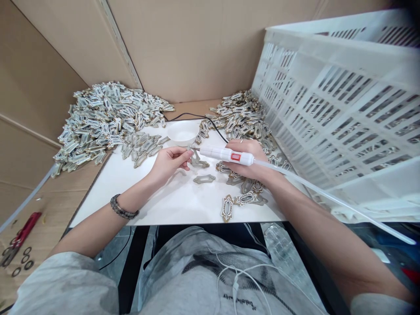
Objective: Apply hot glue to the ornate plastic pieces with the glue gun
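My right hand is closed around a white pen-shaped glue gun with a red switch. A long translucent glue stick runs out of its rear to the lower right. Between thumb and fingers, my left hand pinches a small ornate frame plate, partly hidden by the fingers. The gun's tip is right at this plate; I cannot tell whether they touch. Just below on the white board lie loose plates, one of them a single grey plate. Patterned plates lie under and near my right hand.
A large heap of plates is at the back left, another heap at the back right. Behind my hands stands a white bowl. A white slotted crate walls the right side. Red-handled scissors lie at left.
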Action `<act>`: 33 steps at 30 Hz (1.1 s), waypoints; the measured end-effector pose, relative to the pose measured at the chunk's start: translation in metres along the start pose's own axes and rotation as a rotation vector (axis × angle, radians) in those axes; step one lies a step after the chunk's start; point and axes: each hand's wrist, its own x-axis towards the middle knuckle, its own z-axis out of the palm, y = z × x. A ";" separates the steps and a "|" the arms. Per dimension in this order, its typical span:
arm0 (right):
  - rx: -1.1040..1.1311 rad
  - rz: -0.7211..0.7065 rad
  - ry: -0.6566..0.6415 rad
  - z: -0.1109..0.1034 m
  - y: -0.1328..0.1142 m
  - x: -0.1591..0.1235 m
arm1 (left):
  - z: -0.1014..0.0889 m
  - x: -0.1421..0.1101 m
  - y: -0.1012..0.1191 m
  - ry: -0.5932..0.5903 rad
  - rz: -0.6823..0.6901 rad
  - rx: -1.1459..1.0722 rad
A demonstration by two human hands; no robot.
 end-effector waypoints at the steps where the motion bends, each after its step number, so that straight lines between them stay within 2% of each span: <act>1: -0.006 -0.002 0.003 0.000 0.001 0.000 | 0.000 0.000 0.000 -0.005 0.005 -0.001; 18: -0.130 0.047 0.027 0.003 0.002 0.001 | 0.000 0.000 0.001 -0.059 0.042 0.015; 33: -0.060 0.022 0.060 0.004 0.002 0.000 | -0.002 0.001 0.001 -0.092 -0.149 -0.200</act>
